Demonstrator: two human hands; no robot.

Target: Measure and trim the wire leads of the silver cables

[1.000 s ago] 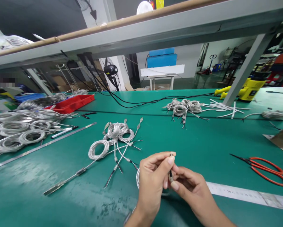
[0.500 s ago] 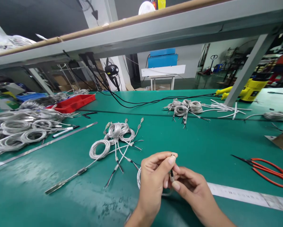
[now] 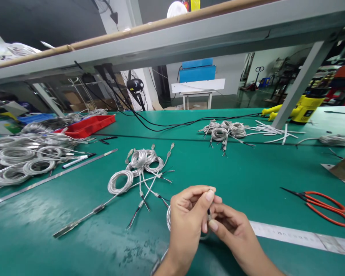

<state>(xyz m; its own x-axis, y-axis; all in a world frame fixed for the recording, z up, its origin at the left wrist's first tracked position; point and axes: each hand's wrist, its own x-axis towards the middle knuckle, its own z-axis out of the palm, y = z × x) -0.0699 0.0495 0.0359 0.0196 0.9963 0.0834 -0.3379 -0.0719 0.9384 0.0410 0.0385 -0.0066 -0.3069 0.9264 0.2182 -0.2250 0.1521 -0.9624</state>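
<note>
Near edge of the green bench (image 3: 247, 172), centre. Left hand (image 3: 186, 224) and right hand (image 3: 232, 230) meet, both pinching the cable end (image 3: 208, 211), a thin dark tip held upright between the fingertips. Its silver braided coil (image 3: 168, 216) shows just behind the left hand, low by the bench. Judged light and springy, braid slick, the fine tip easily bent; best held by the sleeve just behind the tip. Red-handled scissors (image 3: 324, 205) lie well apart, right. Loose coils (image 3: 140, 163) farther left.
</note>
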